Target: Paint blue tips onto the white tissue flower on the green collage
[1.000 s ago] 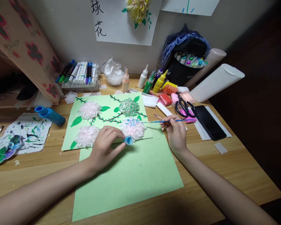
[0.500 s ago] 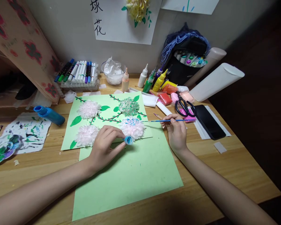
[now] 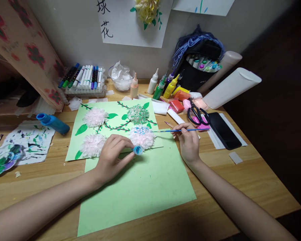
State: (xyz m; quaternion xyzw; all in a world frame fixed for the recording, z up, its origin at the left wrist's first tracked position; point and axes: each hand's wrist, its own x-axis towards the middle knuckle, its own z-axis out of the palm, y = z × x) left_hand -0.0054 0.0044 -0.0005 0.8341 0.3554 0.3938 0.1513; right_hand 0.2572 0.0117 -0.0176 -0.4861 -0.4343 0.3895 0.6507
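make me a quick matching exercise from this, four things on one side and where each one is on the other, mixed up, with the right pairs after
Things
1. cap
2. thin brush
3. phone
4. blue bottle

Places
A. right of the scissors
B. in the right hand
C. left of the flower sheet
D. in the left hand

Right pairs: 1-D, 2-B, 3-A, 4-C
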